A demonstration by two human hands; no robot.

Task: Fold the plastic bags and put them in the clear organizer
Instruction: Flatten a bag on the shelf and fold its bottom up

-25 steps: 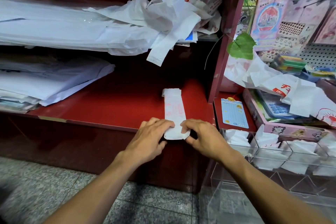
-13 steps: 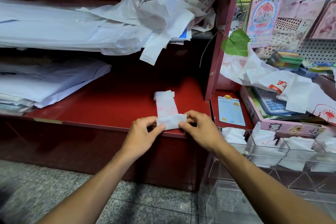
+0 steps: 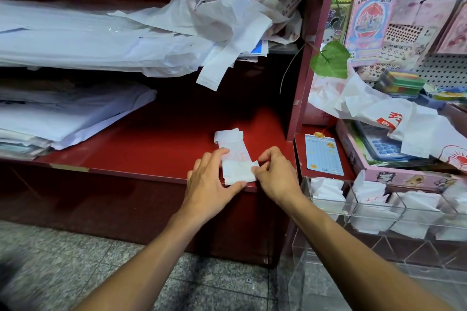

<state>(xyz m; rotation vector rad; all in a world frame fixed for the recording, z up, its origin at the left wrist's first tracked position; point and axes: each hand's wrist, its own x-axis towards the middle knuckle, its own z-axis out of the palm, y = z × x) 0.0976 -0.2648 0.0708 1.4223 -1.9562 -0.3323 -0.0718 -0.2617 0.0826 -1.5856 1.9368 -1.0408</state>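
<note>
A white plastic bag folded into a narrow strip (image 3: 233, 149) with faint red print lies on the red shelf (image 3: 141, 144), near its front edge. The strip's near end is folded up over itself. My left hand (image 3: 209, 182) holds the left side of that fold between thumb and fingers. My right hand (image 3: 275, 174) pinches the fold's right corner. The clear organizer (image 3: 379, 207) stands to the right, below shelf level, with several folded white bags in its compartments. Loose crumpled white bags (image 3: 227, 23) are heaped on the upper shelf, and more (image 3: 394, 118) lie at the right.
Stacks of flat white sheets (image 3: 63, 113) fill the shelf's left side. A red upright post (image 3: 303, 65) divides the shelf from a pegboard display of sticker packs (image 3: 371, 12). A pink tray with a calculator (image 3: 384, 146) and a blue card (image 3: 323, 154) sit above the organizer.
The strip's near end, flat a second ago, has been lifted and folded forward over the strip. Both hands moved with it, away from me.
</note>
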